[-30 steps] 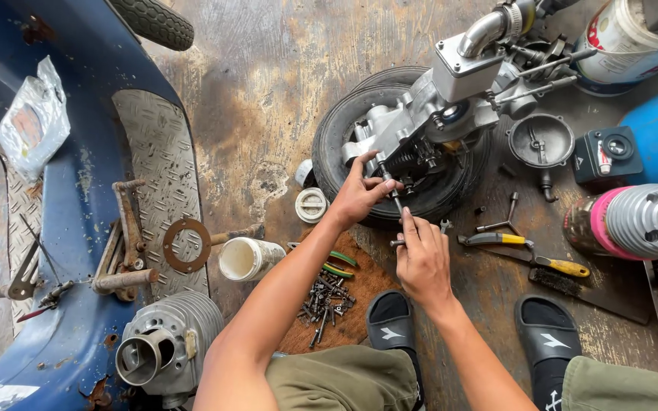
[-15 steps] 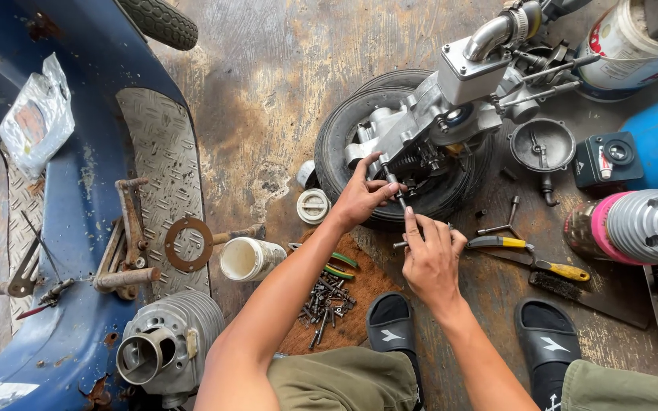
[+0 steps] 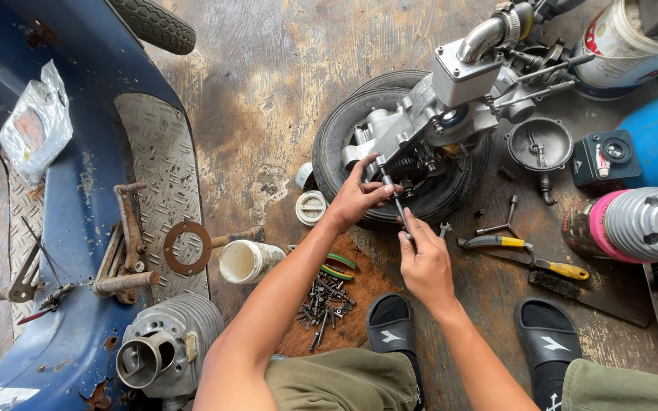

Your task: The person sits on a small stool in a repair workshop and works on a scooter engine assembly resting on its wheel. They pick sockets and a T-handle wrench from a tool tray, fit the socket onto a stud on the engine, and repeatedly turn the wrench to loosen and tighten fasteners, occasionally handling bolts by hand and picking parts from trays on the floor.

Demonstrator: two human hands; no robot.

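While both hands work at the engine, scene reads so:
Scooter body: blue shell (image 3: 78,228) at left, clear plastic bag (image 3: 36,125) lying on it.
Engine: grey engine block (image 3: 436,114) lying on black tyre (image 3: 344,144), centre floor.
Cylinders: two finned grey ones, one lower left (image 3: 165,346), one right (image 3: 645,222).
Left hand (image 3: 359,198): fingers spread, touching engine underside.
Right hand (image 3: 424,262): grip pinching thin metal rod (image 3: 396,199) that runs up to engine.
Small parts: bolt pile (image 3: 325,298) on wooden board; white cup (image 3: 247,261) beside it.
Sandals: two black (image 3: 394,331).
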